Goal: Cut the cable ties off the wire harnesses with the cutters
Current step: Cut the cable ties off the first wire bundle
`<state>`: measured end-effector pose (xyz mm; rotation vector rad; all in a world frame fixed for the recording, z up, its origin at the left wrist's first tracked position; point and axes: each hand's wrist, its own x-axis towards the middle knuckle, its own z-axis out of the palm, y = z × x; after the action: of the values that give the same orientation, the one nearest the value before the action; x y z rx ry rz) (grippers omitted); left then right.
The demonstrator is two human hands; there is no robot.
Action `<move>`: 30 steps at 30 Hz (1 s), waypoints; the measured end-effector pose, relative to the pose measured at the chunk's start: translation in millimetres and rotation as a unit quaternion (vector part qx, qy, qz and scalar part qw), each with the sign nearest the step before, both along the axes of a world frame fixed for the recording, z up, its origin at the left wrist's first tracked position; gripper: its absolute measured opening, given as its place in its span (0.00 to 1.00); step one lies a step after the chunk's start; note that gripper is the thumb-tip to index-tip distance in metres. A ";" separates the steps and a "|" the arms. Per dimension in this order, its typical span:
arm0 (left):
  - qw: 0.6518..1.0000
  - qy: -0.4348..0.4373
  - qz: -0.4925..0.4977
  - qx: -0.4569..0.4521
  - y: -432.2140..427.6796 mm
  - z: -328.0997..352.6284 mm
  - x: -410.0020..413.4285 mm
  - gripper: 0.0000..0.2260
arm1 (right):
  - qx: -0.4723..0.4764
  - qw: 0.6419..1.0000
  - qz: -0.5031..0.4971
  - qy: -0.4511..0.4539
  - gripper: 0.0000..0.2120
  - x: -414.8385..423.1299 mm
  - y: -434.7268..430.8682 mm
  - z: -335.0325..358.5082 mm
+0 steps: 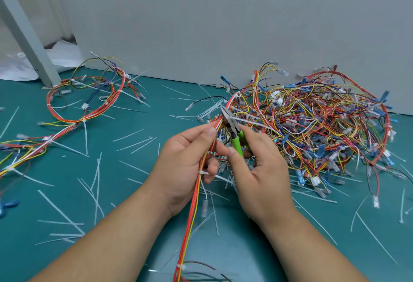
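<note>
My left hand [186, 163] grips a harness of red, orange and yellow wires [192, 219] that runs from the bottom edge up through my fingers toward the pile. A white cable tie [203, 172] wraps the bundle by my left fingers, and another tie [181, 266] sits lower down. My right hand [259, 170] holds green-handled cutters [233, 132]. Their metal jaws [225, 114] point up and left, right at the bundle just above my left thumb, where a long white tie tail [250, 121] sticks out to the right.
A big tangled pile of harnesses [317, 125] with blue and white connectors lies to the right against the grey wall [223, 25]. A looped harness [87, 103] lies at the left. Several cut white tie strips [60, 212] litter the green mat [125, 192]. A grey post [29, 36] stands far left.
</note>
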<state>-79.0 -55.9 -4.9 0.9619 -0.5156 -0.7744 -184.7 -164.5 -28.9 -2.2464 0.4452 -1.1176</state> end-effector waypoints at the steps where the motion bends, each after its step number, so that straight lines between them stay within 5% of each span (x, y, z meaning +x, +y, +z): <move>1: 1.000 -0.003 -0.006 -0.002 0.1 -0.9 0.3 0.13 | -0.006 1.000 -0.001 0.000 0.18 -0.1 -0.4 0.0; 15: 0.998 -0.057 0.011 0.015 -3.5 -6.0 1.0 0.19 | 0.047 0.999 0.016 -0.003 0.02 1.4 -1.4 2.0; 25: 0.996 -0.079 0.035 0.034 -3.3 -3.5 -1.5 0.10 | 0.160 0.987 -0.005 -0.007 0.09 2.7 0.1 -2.4; 30: 0.996 -0.072 0.031 0.040 -2.9 -5.2 -1.7 0.10 | 0.124 0.992 -0.032 0.018 0.12 2.3 1.6 0.6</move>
<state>-80.7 -58.8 -10.2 1.1100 -0.5804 -0.6762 -182.4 -162.8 -28.3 -2.0502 0.6389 -0.9947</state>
